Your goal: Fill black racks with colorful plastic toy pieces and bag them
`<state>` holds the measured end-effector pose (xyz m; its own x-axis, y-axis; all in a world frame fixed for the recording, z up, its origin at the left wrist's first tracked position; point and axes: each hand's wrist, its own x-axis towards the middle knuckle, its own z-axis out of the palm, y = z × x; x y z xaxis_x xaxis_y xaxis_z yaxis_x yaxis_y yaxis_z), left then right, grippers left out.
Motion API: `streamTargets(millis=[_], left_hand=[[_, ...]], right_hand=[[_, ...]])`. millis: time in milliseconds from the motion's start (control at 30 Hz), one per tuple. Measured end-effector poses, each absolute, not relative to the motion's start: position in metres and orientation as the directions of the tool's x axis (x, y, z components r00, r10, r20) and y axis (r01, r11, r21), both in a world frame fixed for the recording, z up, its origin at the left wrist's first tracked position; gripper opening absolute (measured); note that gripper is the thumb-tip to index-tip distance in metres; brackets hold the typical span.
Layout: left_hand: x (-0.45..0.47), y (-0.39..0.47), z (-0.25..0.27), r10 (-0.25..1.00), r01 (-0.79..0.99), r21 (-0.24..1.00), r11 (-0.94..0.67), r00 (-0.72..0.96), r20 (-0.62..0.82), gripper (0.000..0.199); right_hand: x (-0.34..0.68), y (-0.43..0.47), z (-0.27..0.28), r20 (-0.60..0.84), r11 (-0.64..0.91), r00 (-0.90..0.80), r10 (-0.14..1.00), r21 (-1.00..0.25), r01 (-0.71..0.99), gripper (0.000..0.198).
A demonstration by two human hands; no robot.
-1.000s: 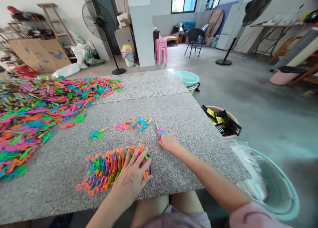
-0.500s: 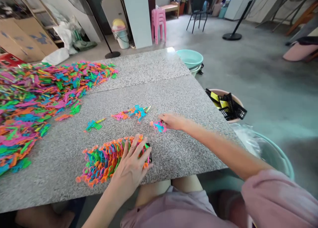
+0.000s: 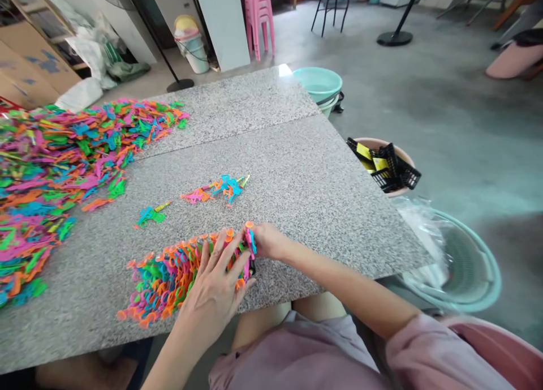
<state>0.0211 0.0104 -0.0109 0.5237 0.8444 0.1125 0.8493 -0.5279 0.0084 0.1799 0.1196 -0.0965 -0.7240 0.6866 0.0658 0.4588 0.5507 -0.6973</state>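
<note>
A packed row of small bright plastic toy guns (image 3: 163,277) with orange round ends lies on the granite table near me. Across its right part rests my left hand (image 3: 216,285), fingers spread over the pieces; a bit of black edge shows beside its fingertips. My right hand (image 3: 267,240) pinches a pink and blue toy gun (image 3: 250,238) with an orange tip, upright at the row's right end and close to my left fingertips. Beyond the row lie a few loose toy guns (image 3: 229,187) and a blue and green pair (image 3: 150,214) with a yellow stick.
A large heap of mixed toy guns (image 3: 85,146) covers the left of the granite table (image 3: 292,169). Past the right edge stand a pink tub with black baskets (image 3: 386,166), a green basket (image 3: 475,265) with clear plastic bags, and a turquoise basin (image 3: 318,81).
My right hand has brought the pink and blue toy gun leftward and nearer me, up to the row's right end. My left hand stays on the row. The view has tilted slightly.
</note>
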Motion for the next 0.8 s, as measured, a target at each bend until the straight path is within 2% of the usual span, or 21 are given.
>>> streamTargets(millis=[133, 300, 433, 567, 700, 767, 800], left_hand=[[0.021, 0.010, -0.013, 0.849, 0.853, 0.031, -0.522, 0.515, 0.123, 0.040], [0.021, 0.010, -0.016, 0.873, 0.867, 0.133, -0.481, 0.460, 0.159, 0.058], [0.022, 0.015, -0.015, 0.870, 0.872, 0.112, -0.476, 0.449, 0.205, 0.059], [0.039, 0.014, -0.005, 0.800, 0.805, 0.050, -0.592, 0.578, 0.164, 0.056], [0.055, -0.002, -0.002, 0.659, 0.683, -0.018, -0.731, 0.712, 0.244, 0.057], [0.051, -0.009, -0.012, 0.677, 0.705, 0.087, -0.704, 0.628, 0.384, 0.075], [0.045, -0.010, -0.020, 0.734, 0.734, 0.223, -0.642, 0.503, 0.457, 0.089]], right_hand=[[0.181, 0.119, -0.091, 0.089, 0.594, -0.750, 0.655, -0.675, 0.439, 0.017], [0.169, 0.122, -0.089, 0.026, 0.663, -0.782, 0.622, -0.549, 0.509, 0.023], [0.164, 0.118, -0.095, 0.047, 0.632, -0.747, 0.663, -0.569, 0.526, 0.021], [0.183, 0.085, -0.107, 0.106, 0.467, -0.546, 0.831, -0.666, 0.581, 0.022], [0.243, 0.032, -0.118, 0.114, 0.193, -0.163, 0.980, -0.745, 0.638, 0.020], [0.280, 0.009, -0.120, 0.108, 0.116, -0.049, 0.993, -0.794, 0.596, 0.019], [0.295, 0.001, -0.121, 0.090, 0.085, -0.018, 0.996, -0.831, 0.549, 0.019]])
